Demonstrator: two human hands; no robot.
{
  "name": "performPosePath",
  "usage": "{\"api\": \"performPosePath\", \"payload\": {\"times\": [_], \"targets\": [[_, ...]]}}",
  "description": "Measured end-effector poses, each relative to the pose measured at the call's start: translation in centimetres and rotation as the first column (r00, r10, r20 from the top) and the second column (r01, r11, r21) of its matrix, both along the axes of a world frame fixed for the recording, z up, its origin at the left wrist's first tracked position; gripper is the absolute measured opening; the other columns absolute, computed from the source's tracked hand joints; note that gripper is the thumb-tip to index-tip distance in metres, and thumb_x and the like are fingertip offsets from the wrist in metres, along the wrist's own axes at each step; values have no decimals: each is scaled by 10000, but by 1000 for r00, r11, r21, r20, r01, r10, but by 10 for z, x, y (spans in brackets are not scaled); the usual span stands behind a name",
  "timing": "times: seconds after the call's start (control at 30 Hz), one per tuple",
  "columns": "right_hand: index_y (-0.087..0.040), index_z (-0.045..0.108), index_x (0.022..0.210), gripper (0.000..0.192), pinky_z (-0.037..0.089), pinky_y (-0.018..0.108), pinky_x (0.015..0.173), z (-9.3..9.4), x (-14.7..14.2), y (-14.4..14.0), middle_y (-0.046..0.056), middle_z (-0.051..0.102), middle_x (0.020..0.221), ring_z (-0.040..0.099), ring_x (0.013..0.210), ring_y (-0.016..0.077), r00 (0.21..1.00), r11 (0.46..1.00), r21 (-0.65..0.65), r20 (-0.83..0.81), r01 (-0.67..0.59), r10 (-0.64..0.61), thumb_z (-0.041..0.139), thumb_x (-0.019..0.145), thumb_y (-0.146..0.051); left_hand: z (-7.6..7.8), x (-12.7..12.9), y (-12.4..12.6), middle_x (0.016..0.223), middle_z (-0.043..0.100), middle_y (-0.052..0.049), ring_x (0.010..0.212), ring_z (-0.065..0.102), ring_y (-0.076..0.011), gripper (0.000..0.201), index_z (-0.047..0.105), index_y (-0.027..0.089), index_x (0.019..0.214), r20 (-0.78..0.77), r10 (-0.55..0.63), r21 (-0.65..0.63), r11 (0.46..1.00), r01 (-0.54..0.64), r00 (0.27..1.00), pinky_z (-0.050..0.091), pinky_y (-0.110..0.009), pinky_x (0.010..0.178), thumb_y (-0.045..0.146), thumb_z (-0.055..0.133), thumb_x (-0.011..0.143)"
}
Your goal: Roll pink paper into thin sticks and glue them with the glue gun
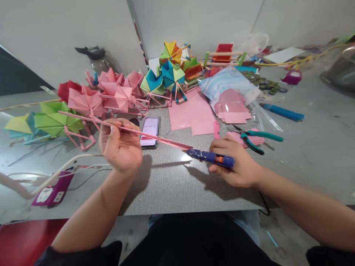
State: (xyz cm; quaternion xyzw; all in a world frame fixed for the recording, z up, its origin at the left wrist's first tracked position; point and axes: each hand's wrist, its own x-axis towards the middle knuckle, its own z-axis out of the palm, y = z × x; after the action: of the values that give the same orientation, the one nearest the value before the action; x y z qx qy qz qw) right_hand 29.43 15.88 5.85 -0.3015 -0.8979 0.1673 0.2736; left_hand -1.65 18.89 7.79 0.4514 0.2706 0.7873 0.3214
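Your black shirt (202, 240) is filling the bottom edge. Your left hand (119, 146) is pinching a long pink strip (166, 140) over the table (166, 192); your right hand (235, 162) is gripping a blue glue gun (206, 156), nozzle (185, 151) sitting at the strip's right end, contact unclear.

"Where's the camera?"
"On the head, above and behind the left hand (120, 146) and right hand (234, 162), facing forward and down."
"How near?"
"Close, with the counter (172, 190) around both hands."
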Motion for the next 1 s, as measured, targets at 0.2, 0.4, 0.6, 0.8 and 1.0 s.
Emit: {"api": "performPosePath", "payload": {"times": [0.2, 0.4, 0.6, 0.8, 1.0], "targets": [[-206, 568, 790, 369, 392, 346, 699, 23, 5, -8, 25, 603, 767, 555, 716, 185, 995, 959, -267, 45, 98, -89, 543, 1031, -486, 3, -6, 13, 708, 615, -7, 633, 516, -125, 102, 687, 211, 796, 139, 17, 107, 994, -32, 990, 398, -268, 581, 253, 780, 803], [-221, 644, 880, 389, 462, 317, 601, 35, 38, -57, 27, 658, 773, 601, 661, 188, 965, 905, -383, -104, 185, -241, 610, 995, -591, -2, -6, 11, 740, 648, -26, 648, 557, -147, 80, 684, 226, 801, 141, -44, -22, 999, 48, 989, 458, -297, 611, 227, 697, 879], [-284, 637, 964, 290, 495, 350, 551, -10, 128, -114, 23, 656, 727, 631, 611, 240, 712, 716, -216, -107, 664, -694, 640, 946, -574, -4, 6, 0, 771, 699, -23, 674, 616, -153, 139, 682, 229, 782, 122, -97, -145, 983, 114, 988, 521, -295, 638, 280, 711, 908], [-250, 582, 1127, 500, 467, 501, 619, -45, 181, -115, 153, 661, 857, 672, 731, 411, 204, 204, -11, 51, 979, -978, 542, 895, -691, -8, 21, -17, 795, 743, -38, 723, 697, -153, 278, 668, 197, 780, 198, -225, -331, 901, 281, 954, 591, -271, 684, 424, 795, 878], [-166, 600, 1199, 761, 452, 695, 889, -56, 200, -93, 277, 638, 1125, 586, 1154, 597, 191, 197, -2, 255, 980, -948, 540, 807, -815, -25, 30, -67, 850, 795, -36, 688, 759, -163, 392, 616, 196, 936, 128, -261, -556, 780, 287, 957, 636, -283, 670, 438, 891, 799]]}}
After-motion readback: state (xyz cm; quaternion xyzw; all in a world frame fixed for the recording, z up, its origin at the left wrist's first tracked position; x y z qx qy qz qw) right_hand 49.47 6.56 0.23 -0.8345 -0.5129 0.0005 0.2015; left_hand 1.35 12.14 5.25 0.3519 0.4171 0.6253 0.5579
